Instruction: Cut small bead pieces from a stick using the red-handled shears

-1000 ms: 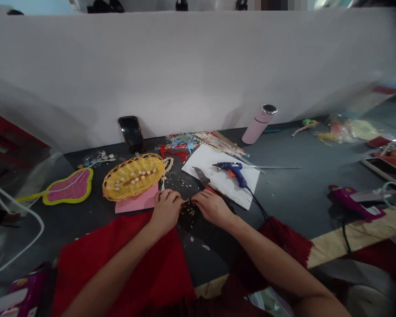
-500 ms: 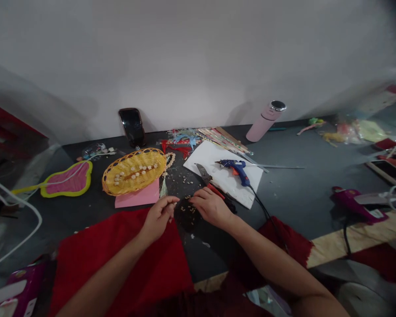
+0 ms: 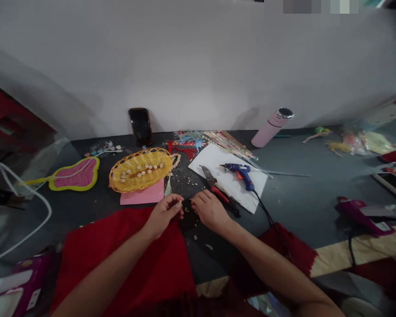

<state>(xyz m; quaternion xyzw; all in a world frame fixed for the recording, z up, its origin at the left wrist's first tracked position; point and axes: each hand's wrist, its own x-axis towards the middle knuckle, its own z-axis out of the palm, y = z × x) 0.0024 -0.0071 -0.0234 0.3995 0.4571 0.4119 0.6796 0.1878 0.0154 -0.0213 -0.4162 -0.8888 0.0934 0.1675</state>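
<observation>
My left hand (image 3: 164, 214) is curled at the edge of a red cloth (image 3: 125, 259), its fingertips pinched on something small and pale that I cannot name. My right hand (image 3: 210, 210) lies just to its right with fingers bent down onto a small dark piece (image 3: 188, 214) dotted with pale bits. Loose pale beads (image 3: 185, 180) are scattered on the dark table beyond my hands. A yellow woven basket (image 3: 140, 169) holding several beads sits on a pink sheet (image 3: 143, 194).
Red-handled pliers (image 3: 218, 190) and a blue glue gun (image 3: 239, 171) lie on white paper (image 3: 227, 174). A phone (image 3: 140, 127) leans on the white wall. A pink bottle (image 3: 271, 127), coloured sticks (image 3: 227, 143), a pink swatter (image 3: 74, 175) and a purple glue gun (image 3: 359, 213) lie around.
The view shifted slightly, so everything sits a bit further right. My left hand lifted off the dark piece and turned its fingers into a pinch. My right hand stayed on the piece.
</observation>
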